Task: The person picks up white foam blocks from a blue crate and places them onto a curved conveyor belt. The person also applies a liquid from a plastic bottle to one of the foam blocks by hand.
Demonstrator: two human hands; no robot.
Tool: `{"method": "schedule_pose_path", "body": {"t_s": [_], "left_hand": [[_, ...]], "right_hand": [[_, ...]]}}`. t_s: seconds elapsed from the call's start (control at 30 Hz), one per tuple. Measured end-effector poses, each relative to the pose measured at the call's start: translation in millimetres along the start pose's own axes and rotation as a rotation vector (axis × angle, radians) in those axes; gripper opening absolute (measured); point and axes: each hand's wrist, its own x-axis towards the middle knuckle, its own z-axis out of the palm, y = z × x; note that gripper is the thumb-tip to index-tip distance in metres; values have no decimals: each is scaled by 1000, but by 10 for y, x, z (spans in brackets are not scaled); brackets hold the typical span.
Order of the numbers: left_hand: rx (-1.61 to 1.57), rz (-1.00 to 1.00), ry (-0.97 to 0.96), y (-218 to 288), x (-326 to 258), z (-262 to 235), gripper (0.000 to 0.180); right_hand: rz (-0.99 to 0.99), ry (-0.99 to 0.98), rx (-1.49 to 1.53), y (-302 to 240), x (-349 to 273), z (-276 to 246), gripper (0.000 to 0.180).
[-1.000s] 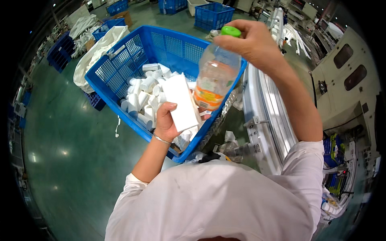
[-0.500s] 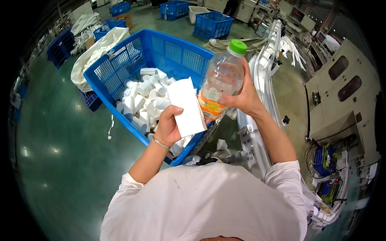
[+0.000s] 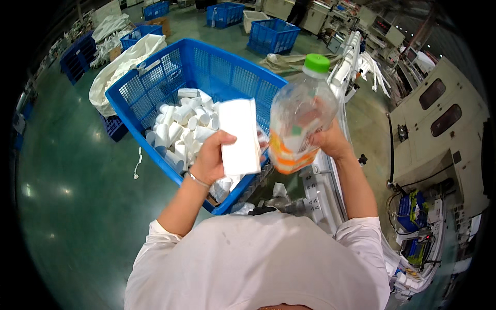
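Observation:
My left hand [image 3: 207, 157] grips a flat white rectangular pad that looks like folded paper [image 3: 239, 137], thumb on its upper face. To its right, my right hand [image 3: 333, 140] is closed around a large clear plastic bottle [image 3: 299, 111] with a green cap and an orange-and-white label. The bottle stands tilted a little, cap up, and is slightly blurred. A small gap separates it from the pad. Both are held over the right side of a large blue crate [image 3: 227, 67]. Inside the crate lie many white cylindrical pieces [image 3: 178, 126], loosely heaped.
A white machine rail [image 3: 323, 194] runs along my right side. Beyond it stands a beige machine cabinet [image 3: 413, 137] with two dark windows. A white sack [image 3: 106, 93] leans by the crate's left side. More blue crates [image 3: 273, 36] stand farther off on the green floor.
My right hand has moved the bottle to the right, away from the white pad, and tilted it slightly. My left hand with the pad has hardly moved.

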Motion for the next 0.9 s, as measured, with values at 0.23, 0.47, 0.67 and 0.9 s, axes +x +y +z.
{"method": "schedule_pose_path", "body": {"t_s": [0.23,0.47,0.67,0.9], "left_hand": [[900,421,376,243,49,-155,45],[275,187,308,303,157,-133,50],[193,185,368,122,258,-260,44],[84,71,176,-29,218,-153,48]], "right_hand": [[-333,138,-1003,-305,-153,146,68],[-452,170,-1449,-317,-190,92,72],[-634,109,-1692,-375,-146,101,65],[-743,-5,-1935,-441,-40,80,47]]}}
